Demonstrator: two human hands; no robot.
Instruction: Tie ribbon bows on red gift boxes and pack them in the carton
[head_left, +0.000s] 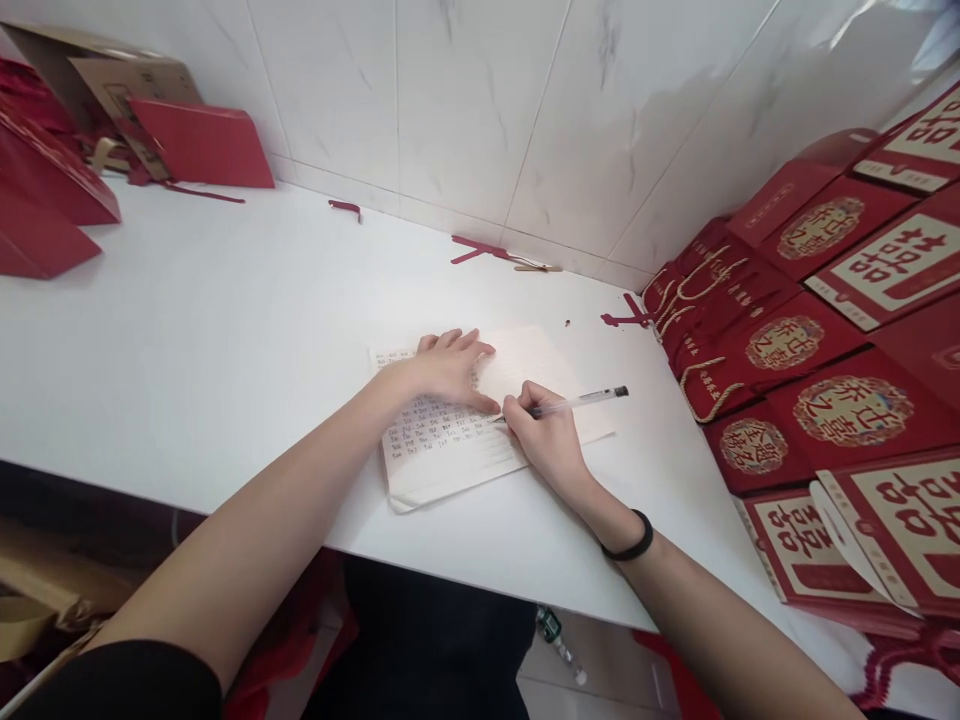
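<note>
An open notebook (450, 470) lies slightly turned on the white table, its left page covered in rows of small handwriting. My left hand (450, 372) rests flat across that page with its fingers spread. In my right hand (546, 430) is a clear pen (585, 399) with a black end cap, gripped near its tip. The pen tip touches the paper close to my left thumb, at the end of a written row. On my right wrist sits a black band (636, 538).
Red gift boxes and bags (795, 340) are stacked along the right side. A red box (206, 143) and a cardboard box (127, 90) stand at the back left. Red ribbon pieces (476, 248) lie along the tiled wall (465, 110). Below the table edge, a green-labelled bottle (551, 628) shows.
</note>
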